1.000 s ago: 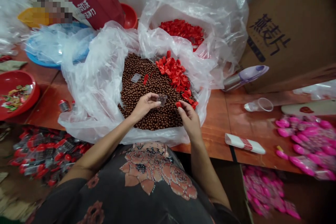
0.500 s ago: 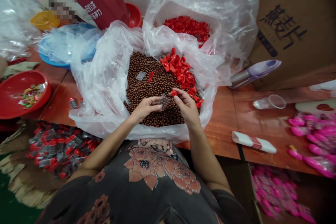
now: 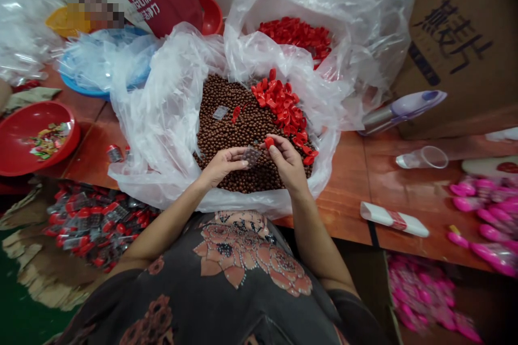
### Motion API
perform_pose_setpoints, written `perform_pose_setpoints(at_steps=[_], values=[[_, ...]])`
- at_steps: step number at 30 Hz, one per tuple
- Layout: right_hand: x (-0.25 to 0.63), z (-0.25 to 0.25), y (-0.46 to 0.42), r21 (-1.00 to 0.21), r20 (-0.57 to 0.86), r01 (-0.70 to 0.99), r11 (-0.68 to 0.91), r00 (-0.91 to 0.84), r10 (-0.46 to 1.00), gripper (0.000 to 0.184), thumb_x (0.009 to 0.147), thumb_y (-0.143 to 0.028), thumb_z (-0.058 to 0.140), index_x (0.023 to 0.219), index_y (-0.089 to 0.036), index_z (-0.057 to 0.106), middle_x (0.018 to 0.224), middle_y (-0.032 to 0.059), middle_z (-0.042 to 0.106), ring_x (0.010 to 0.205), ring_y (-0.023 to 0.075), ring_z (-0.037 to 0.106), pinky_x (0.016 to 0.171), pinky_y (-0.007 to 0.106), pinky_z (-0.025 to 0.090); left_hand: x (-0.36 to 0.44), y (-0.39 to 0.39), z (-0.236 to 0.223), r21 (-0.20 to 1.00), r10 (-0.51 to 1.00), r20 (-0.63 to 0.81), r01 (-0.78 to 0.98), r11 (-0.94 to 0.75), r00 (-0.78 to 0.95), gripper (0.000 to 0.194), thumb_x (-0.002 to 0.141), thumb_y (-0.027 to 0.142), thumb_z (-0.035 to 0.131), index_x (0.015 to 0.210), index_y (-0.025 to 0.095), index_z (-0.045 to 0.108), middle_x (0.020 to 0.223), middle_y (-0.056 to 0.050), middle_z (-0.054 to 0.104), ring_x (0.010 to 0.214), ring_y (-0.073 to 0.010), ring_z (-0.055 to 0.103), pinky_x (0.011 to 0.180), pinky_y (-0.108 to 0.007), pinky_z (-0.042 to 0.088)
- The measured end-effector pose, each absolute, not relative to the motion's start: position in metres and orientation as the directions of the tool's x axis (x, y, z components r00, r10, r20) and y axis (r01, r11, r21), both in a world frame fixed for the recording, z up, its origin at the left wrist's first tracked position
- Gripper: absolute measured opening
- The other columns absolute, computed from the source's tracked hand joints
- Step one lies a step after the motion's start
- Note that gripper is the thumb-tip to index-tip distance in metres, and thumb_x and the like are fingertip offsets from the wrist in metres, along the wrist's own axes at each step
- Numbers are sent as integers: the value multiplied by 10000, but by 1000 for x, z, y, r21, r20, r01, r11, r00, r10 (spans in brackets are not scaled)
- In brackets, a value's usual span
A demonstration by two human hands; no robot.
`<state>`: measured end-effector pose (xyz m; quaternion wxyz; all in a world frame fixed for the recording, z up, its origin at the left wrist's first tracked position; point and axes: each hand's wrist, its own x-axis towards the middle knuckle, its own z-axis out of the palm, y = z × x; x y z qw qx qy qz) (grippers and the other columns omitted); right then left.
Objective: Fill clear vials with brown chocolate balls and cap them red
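The left hand (image 3: pixel 222 168) holds a clear blister (image 3: pixel 251 156) at its fingertips, fingers pressed together, thumb not clearly visible. The right hand (image 3: pixel 288 164) pinches a red cap (image 3: pixel 269 142) between thumb and index finger, other fingers curled. Both hands are close together, just above the brown beads (image 3: pixel 226 124), which fill a clear plastic bag (image 3: pixel 157 129). A loose heap of red caps (image 3: pixel 283 105) lies on the beads, and another clear blister (image 3: pixel 220 112) sits on them too. A second red heap (image 3: pixel 295 38) lies further back in the bag's folds. The bag sits on a wooden table (image 3: pixel 343 188). Left of it: a red basin (image 3: pixel 24 129) of wrappers, and red-capped packs (image 3: pixel 97 223) below the table edge. Right: pink packs (image 3: pixel 485 221), a plastic cup (image 3: pixel 423 157), a flask (image 3: pixel 404 110) and a cardboard box (image 3: pixel 457 48).
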<state>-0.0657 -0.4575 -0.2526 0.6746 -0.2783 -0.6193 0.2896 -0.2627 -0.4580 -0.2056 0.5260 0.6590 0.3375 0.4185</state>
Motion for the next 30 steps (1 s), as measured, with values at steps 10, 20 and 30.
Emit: perform_pose_setpoints(at_steps=[10,20,30], values=[[-70,-253,-454,-735,678,6,678,22,735,357,930,-410,585,1249,-275,672,1281,36,697,1198,207,638,1102,456,470,-260,-459,-210,969,873,220,5,-247,435,500,714,248,806,1197,156,713,1235,-115,705,1091,-226,664,902,-353,561],[-68,-254,-466,-492,789,407,770,-166,591,563,903,-407,652,1442,-308,522,1379,71,631,1226,281,597,1050,523,462,-255,-467,-209,923,875,332,71,-379,353,474,717,278,805,1168,152,731,1174,-88,738,1060,-215,682,960,-353,540],[-73,-256,-462,-344,805,461,818,-303,510,667,844,-375,723,1446,-219,481,1332,138,608,1184,296,575,1027,497,473,-248,-474,-214,978,933,189,-145,-151,306,538,704,408,852,1131,166,630,964,-41,737,835,-145,694,708,-223,554]])
